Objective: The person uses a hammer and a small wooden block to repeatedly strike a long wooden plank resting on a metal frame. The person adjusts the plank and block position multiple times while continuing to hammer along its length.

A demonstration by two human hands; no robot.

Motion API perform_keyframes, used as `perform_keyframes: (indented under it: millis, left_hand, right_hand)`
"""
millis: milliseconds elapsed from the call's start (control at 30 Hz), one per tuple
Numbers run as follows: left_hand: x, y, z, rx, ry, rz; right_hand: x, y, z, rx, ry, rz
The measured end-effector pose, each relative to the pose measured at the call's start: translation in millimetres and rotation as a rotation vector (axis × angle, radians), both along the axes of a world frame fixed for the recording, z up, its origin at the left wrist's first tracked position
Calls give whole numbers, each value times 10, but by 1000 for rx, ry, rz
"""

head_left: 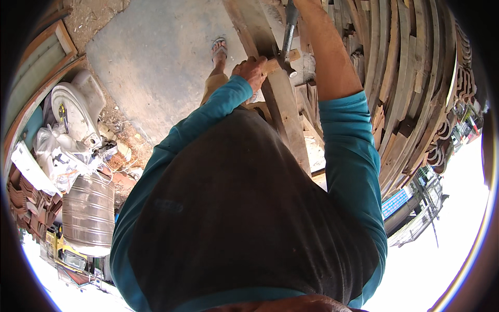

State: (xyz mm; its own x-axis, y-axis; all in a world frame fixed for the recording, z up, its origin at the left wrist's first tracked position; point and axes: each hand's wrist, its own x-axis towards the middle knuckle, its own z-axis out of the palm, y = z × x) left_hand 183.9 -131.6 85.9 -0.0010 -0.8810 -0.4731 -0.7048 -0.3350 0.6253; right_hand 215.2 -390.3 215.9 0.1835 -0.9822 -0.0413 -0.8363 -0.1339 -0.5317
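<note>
My left hand [250, 71] is closed on one end of a short wooden piece [271, 65], which lies across a long timber beam [283, 106]. At the top edge my right hand [307, 3] is partly cut off by the frame. It grips the upper end of a claw hammer's handle. The hammer [289, 36] hangs head down, its metal head over the short wooden piece, just right of my left fingers. Whether the head touches the wood, I cannot tell.
Long timber strips [400, 78] are stacked on the right. At left stand a white toilet bowl [73, 112], plastic bags [54, 145] and a ribbed metal drum [88, 213]. My sandalled foot [219, 47] rests on the concrete floor [156, 57]. Roof tiles [31, 200] lie lower left.
</note>
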Motion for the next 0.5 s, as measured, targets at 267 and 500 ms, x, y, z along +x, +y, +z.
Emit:
perform_keyframes:
  millis: [267, 500]
  left_hand:
    - [41, 54, -58, 36, -93, -107]
    - [14, -13, -126, 76, -69, -110]
  right_hand:
    - [-706, 275, 61, 84, -822, 102]
    - [-191, 491, 900, 260, -329, 62]
